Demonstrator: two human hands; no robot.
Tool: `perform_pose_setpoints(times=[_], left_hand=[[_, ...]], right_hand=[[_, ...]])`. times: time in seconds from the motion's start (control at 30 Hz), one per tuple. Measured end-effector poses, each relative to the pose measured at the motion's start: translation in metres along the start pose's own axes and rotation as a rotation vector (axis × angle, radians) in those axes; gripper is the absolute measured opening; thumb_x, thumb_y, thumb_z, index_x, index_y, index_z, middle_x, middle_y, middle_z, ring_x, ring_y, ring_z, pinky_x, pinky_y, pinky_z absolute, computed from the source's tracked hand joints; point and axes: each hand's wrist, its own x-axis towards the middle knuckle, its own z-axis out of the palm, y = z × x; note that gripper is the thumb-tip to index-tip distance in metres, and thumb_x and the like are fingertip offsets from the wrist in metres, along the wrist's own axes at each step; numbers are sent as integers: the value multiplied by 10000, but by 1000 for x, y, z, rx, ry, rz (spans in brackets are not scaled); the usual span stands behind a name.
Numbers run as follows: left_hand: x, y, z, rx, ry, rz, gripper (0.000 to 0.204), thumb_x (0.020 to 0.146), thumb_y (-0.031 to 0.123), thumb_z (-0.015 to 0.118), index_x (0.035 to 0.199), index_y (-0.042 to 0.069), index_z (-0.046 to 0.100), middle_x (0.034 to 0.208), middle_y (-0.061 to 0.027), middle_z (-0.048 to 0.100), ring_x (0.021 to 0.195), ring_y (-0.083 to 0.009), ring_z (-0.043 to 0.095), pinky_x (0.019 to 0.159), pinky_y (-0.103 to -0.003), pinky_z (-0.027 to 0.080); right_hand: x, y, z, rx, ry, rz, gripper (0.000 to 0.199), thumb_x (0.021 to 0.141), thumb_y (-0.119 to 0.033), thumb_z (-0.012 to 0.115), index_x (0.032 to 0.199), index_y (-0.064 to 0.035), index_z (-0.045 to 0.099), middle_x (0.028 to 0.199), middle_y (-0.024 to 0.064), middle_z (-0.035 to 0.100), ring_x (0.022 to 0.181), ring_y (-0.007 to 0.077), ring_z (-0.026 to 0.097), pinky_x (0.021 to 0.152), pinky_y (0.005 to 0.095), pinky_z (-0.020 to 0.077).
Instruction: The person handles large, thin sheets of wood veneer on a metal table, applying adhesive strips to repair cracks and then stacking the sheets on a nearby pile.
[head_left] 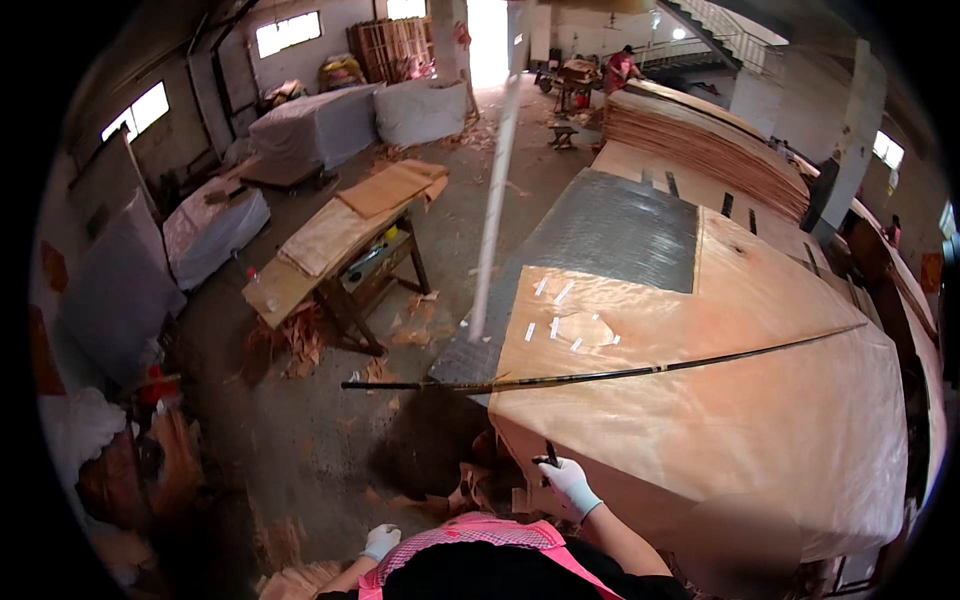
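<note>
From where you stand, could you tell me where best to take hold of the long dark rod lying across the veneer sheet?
Probably at the left end of the rod, which sticks out past the veneer sheet over the floor, so fingers can close around it from below. Its other stretch lies flat on the sheet. Come from the near left side, where the left hand hangs free; the right hand holds a small dark tool.

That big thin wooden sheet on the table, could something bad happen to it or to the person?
Maybe. The large thin orange-brown veneer sheet overhangs the table edge near the person, so it might crack or tear there. The right hand, in a white glove, holds a small dark tool at that edge; a slip could gouge the sheet. Veneer scraps lie on the floor by the left hand, which could trip someone.
</note>
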Motion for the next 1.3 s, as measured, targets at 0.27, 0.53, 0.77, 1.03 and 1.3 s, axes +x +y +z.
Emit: perform_pose_setpoints(times=[0.27,0.53,0.77,1.03,1.3], left_hand=[[10,-55,0,-281,41,93,185,931,181,554,1023,51,648,789,-43,602,662,-165,542,592,-316,446],[108,164,-140,-362,442,412,434,884,172,597,1288,17,571,1313,-196,567,1155,-342,582,986,-400,472],[219,248,-262,470,435,730,653,765,368,736,1311,61,551,1283,-196,564,1221,-353,501,1063,-449,373],[309,232,-299,480,-143,811,436,784,446,696,1060,108,689,860,-139,672,849,-332,638,729,-468,503],[354,216,-318,495,-273,856,423,821,493,640,992,107,666,760,-126,649,730,-334,639,638,-484,493]], right_hand=[[62,7,46,176,-134,-61,478,1020,-212,490,1492,-213,416,1044,34,695,745,86,583,677,259,491],[155,-94,108,-67,-13,97,428,1012,-235,491,1427,-174,403,942,42,651,662,151,635,522,295,492],[207,-163,155,-143,-41,270,276,996,-350,539,1086,-112,646,712,39,675,521,111,566,454,275,405],[386,-245,55,-550,660,-85,388,913,-369,589,996,-4,687,683,127,680,563,211,653,523,371,501],[479,-331,58,-819,1059,179,678,791,-377,762,1321,-75,464,1170,225,631,1086,383,631,855,487,522]])
